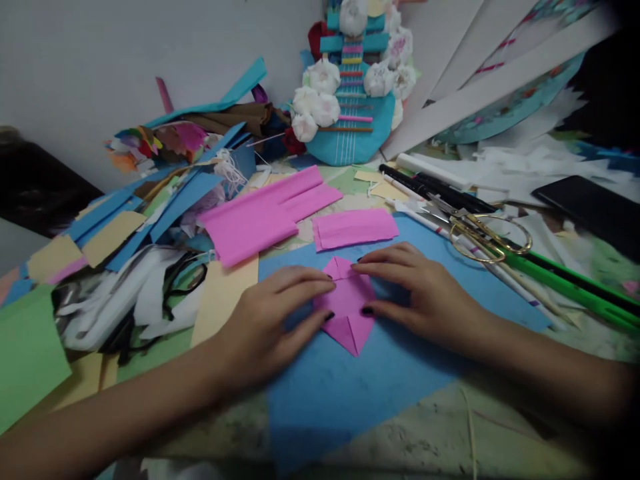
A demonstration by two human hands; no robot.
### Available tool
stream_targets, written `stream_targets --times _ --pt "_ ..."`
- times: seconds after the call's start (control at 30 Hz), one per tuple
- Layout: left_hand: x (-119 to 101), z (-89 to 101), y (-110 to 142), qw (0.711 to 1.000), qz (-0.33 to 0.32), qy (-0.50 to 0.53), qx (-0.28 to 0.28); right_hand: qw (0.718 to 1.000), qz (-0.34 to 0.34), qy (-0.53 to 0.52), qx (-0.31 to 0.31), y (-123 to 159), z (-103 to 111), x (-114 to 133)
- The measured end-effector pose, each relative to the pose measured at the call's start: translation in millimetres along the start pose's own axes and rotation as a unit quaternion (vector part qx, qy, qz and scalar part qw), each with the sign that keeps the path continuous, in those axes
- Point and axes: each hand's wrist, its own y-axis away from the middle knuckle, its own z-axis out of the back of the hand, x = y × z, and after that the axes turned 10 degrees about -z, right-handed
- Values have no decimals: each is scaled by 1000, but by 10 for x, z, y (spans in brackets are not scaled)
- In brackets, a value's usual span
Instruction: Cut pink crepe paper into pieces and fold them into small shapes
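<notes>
A small piece of pink crepe paper (346,298), folded with points at top and bottom, lies on a blue sheet (400,370). My left hand (280,313) holds its left side, with thumb and fingertips on the edge. At the right side, my right hand (425,287) grips it the same way, forefinger near the upper edge and thumb lower down. Creases run across its upper part and up from its bottom point. Just behind lies a folded pink strip (356,229), and a larger pink crepe piece (270,217) is to its left.
Gold-handled scissors (487,237), pens and a green cutter (565,283) lie at the right, near a black phone-like slab (590,207). Paper scraps (115,233) crowd the left. A blue paper guitar (353,133) with white flowers stands at the back.
</notes>
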Motion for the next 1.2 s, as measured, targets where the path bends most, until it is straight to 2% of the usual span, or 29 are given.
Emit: stream_targets --times 0.07,0.2,0.37,0.8,1.0,1.2 --pt "164 -85 -42 999 -26 -16 -15 999 4 20 25 -7 -25 -10" --pt "345 -206 -36 997 -72 -38 19 998 2 31 52 10 -39 -16" --pt "354 -177 17 994 -93 -34 34 996 -1 42 73 22 -28 3" --pt "465 -133 24 994 -111 21 -1 995 8 52 80 28 -52 0" --pt "461 -136 27 995 -97 22 4 996 7 53 76 27 -51 12" --pt "413 -153 19 998 -59 -10 -22 996 3 56 70 28 -52 7"
